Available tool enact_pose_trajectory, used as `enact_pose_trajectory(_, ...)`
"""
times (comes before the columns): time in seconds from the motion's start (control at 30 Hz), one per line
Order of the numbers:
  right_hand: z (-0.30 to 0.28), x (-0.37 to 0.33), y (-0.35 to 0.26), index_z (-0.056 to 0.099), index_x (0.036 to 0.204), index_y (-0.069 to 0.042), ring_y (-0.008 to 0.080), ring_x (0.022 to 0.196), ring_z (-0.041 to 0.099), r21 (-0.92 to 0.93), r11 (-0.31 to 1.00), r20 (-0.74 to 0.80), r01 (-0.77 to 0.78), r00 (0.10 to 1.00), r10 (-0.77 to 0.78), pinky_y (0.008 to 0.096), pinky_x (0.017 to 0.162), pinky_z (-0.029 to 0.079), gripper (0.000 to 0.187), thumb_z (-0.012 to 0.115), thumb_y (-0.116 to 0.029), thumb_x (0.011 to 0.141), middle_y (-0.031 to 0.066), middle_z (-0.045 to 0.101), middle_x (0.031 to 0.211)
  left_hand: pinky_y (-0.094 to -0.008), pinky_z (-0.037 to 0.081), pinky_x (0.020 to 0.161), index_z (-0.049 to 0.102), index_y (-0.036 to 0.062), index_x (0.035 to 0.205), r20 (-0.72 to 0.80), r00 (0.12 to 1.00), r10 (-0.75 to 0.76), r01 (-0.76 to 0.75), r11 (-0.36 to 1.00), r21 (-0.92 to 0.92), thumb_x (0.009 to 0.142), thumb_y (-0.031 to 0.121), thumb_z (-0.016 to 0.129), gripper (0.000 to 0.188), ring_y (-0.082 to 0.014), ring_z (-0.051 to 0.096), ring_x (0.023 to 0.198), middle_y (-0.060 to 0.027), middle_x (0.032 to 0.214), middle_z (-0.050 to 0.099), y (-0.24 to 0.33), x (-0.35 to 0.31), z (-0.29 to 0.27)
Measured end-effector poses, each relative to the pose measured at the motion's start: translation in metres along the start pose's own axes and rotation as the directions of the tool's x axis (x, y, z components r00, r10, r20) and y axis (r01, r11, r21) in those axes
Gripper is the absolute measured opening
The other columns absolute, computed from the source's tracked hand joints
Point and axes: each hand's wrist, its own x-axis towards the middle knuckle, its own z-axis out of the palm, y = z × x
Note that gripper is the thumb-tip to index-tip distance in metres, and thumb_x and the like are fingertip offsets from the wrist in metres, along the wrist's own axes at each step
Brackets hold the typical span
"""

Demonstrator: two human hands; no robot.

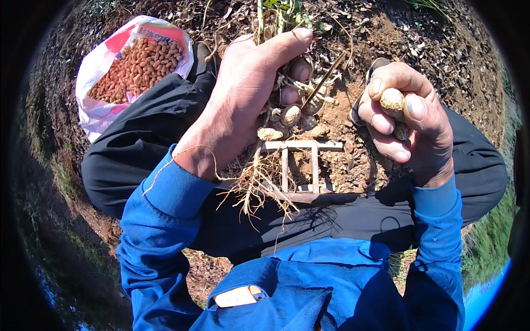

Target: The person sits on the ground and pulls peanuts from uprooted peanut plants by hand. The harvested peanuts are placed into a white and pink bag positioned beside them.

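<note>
My left hand (248, 83) is closed around the stems of an uprooted peanut plant (254, 185), its thin pale roots hanging below the wrist. Green stalks rise past the thumb at the top. Several peanut pods (291, 116) still cling to the plant beside the fingers. In my right hand (406, 113), a pale peanut pod (392, 101) is pinched between thumb and forefinger. A second pod (401, 131) shows lower down, against the curled fingers. Between the hands, a small wooden frame (314, 165) with crossbars stands in front of my lap.
On the left, a white and pink sack (91, 110) holds a heap of peanuts (135, 69). My dark-trousered legs (143, 143) are folded on either side. Brown soil with dry leaves (381, 27) stretches ahead, and grass (488, 243) grows at the right edge.
</note>
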Motion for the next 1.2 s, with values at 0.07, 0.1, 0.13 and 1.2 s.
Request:
enact_pose_trajectory(0.07,-0.003,0.002,0.0,0.057,0.104,0.004,0.0083,0.051,0.051,-0.025,1.0,0.016,-0.01,1.0,0.01,0.0177,0.036,0.04,0.029,0.064,-0.018,0.088,0.0156,0.06,0.088,-0.0173,0.039,0.041,0.06,0.0089,0.089,0.081,0.997,-0.014,0.033,0.969,-0.244,0.092,0.029,0.062,0.02,-0.0042,0.05,0.053,0.0001,0.073,0.058,-0.003,0.0,-0.005)
enact_pose_trajectory(0.1,0.0,0.003,0.001,0.057,0.103,0.004,0.0082,0.049,0.05,-0.075,0.997,-0.028,-0.02,0.999,0.018,0.0177,0.036,0.04,0.027,0.063,-0.018,0.088,0.0157,0.06,0.088,-0.0166,0.039,0.041,0.059,0.0094,0.09,0.069,0.997,-0.024,0.044,0.953,-0.299,0.093,0.028,0.061,0.019,-0.0035,0.049,0.052,0.0007,0.073,0.057,-0.003,-0.002,-0.004)
enact_pose_trajectory(0.13,0.004,0.003,0.002,0.057,0.103,0.003,0.0081,0.047,0.049,-0.124,0.992,-0.072,-0.032,0.997,0.023,0.0176,0.037,0.04,0.025,0.061,-0.017,0.089,0.0158,0.061,0.088,-0.0158,0.038,0.041,0.059,0.0099,0.09,0.058,0.998,-0.035,0.053,0.935,-0.352,0.094,0.028,0.06,0.018,-0.0027,0.047,0.052,0.0013,0.073,0.057,-0.002,-0.004,-0.004)
enact_pose_trajectory(1.2,0.02,0.006,0.031,0.063,0.101,-0.004,0.0028,0.058,0.057,-0.178,0.971,-0.397,-0.157,0.915,0.075,0.013,0.044,0.039,0.015,0.064,-0.016,0.092,0.0006,0.065,0.082,-0.0173,0.038,0.04,0.057,0.0087,0.079,0.181,0.979,-0.095,0.178,0.833,-0.524,0.094,0.026,0.061,0.023,-0.0019,0.045,0.049,0.0037,0.065,0.052,-0.021,0.005,0.003)
